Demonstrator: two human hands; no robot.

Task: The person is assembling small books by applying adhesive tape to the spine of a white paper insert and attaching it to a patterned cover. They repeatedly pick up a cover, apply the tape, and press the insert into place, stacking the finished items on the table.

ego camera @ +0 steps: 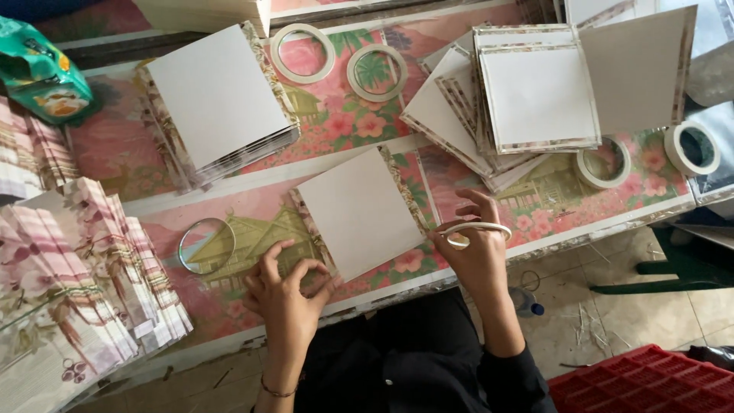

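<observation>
— Hands first: what has each got?

— The right hand (475, 246) grips a roll of tape (477, 229), seen edge-on as a thin white ring, thumb and fingers closed round it. The left hand (287, 289) holds nothing; its fingertips are bent down onto the lower left corner of a white square card (359, 212).

— Where does that card lie from the tape?

— At about nine o'clock from it, just beside; the card's right corner nearly reaches the right hand. The card lies tilted on a flower-printed paper sheet (252, 222) showing pink blooms and a yellowish house.

— Anything near the left hand?

— A clear round disc (206, 245) at ten o'clock from it, flat on the print. Farther at nine o'clock, fanned stacks of pink floral covers (84, 275).

— And farther up?

— At eleven o'clock, a stack of white cards (218, 99), tilted. At one o'clock, a spread pile of bordered white cards (535, 95). Two tape rings (302, 52) lie side by side at twelve, two more tape rolls (604, 163) at two o'clock. A green crinkled packet (42, 73) sits in the far left corner.
</observation>
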